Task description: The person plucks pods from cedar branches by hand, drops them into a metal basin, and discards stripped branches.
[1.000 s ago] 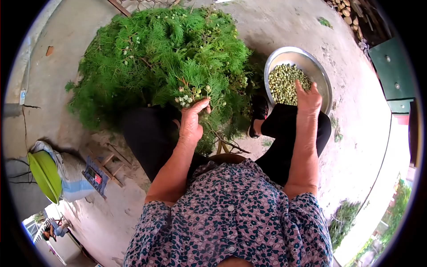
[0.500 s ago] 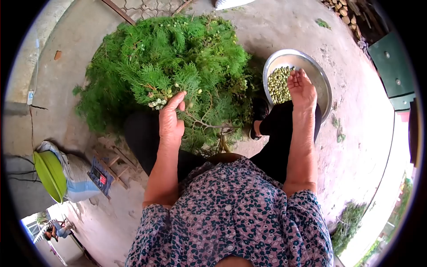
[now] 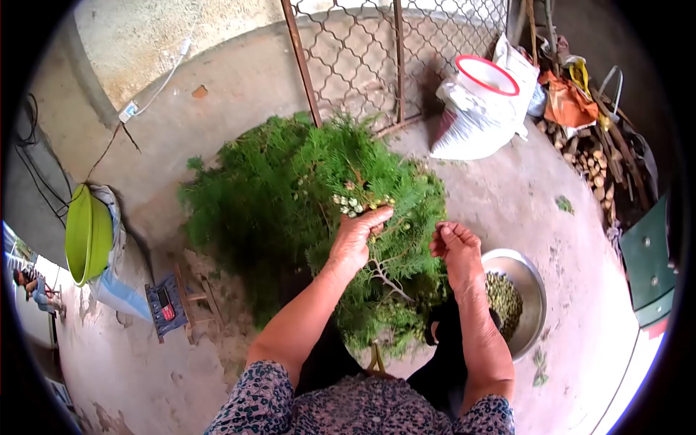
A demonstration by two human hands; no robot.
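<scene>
A large heap of green leafy branches (image 3: pixel 290 188) lies on the floor before my knees. My left hand (image 3: pixel 355 238) is closed round a sprig that bears pale green seed cones (image 3: pixel 349 203). To its right, my right hand (image 3: pixel 458 250) hovers at the heap's edge with its fingers curled together; whether anything is between them is too small to tell. Beyond my right leg a metal basin (image 3: pixel 535 304) holds many small green cones (image 3: pixel 504 299), partly hidden by my right forearm.
At the left a lime-green basin (image 3: pixel 88 235) rests on a sack, beside a small wooden stool (image 3: pixel 194 296). A metal lattice (image 3: pixel 348 58) stands at the back, near a white sack (image 3: pixel 471 130) with a red-rimmed container. Firewood (image 3: pixel 591 170) and a green cabinet (image 3: pixel 647 254) are at the right.
The view has tilted up and shifted, bringing the lattice and white sack in. My right hand has left the metal basin for the branches, its fingers now curled. My left hand still holds the sprig.
</scene>
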